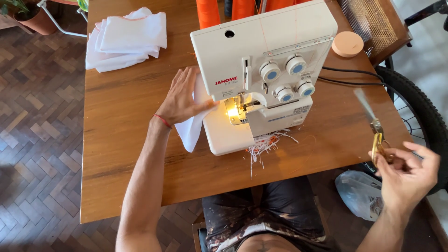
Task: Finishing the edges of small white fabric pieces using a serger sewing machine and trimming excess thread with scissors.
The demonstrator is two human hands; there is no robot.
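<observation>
Both arms bare, no sleeves. Left hand (183, 99): thin red string bracelet (162, 121) around the wrist, no rings seen. Right hand (408, 173): no bracelet or watch visible. Dark shorts (268, 210) with pale paint-like splatters and smears, heaviest along the lower edge. Bare midriff just showing at bottom of frame.

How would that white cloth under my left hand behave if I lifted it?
The white cloth looks thin and creased, so it would likely flop and drape. It seems light. The left hand presses it flat beside the serger, so it may slide on the smooth wooden table.
</observation>
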